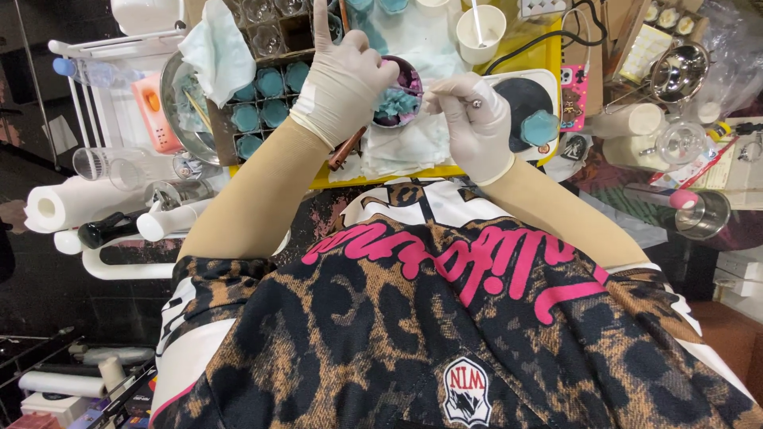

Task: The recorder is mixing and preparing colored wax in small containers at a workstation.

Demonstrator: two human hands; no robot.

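We hold a small dark bowl (pixel 400 91) of blue paste over a crowded yellow tray (pixel 429 173).

From the left we see a paper towel roll (pixel 67 204), a steel bowl (pixel 176 111) under a stained cloth (pixel 216 49), and a grid of blue-filled cups (pixel 266 107). Our gloved left hand (pixel 343 83) wraps the bowl's rim, index finger raised. Just beside it our gloved right hand (pixel 474 121) pinches a thin metal tool (pixel 453 97) shut between fingertips, its tip hidden from us. Behind sits a white cup (pixel 482 33); further right a black hotplate (pixel 520 99), a blue lump (pixel 540 127) and a metal strainer (pixel 677 71).
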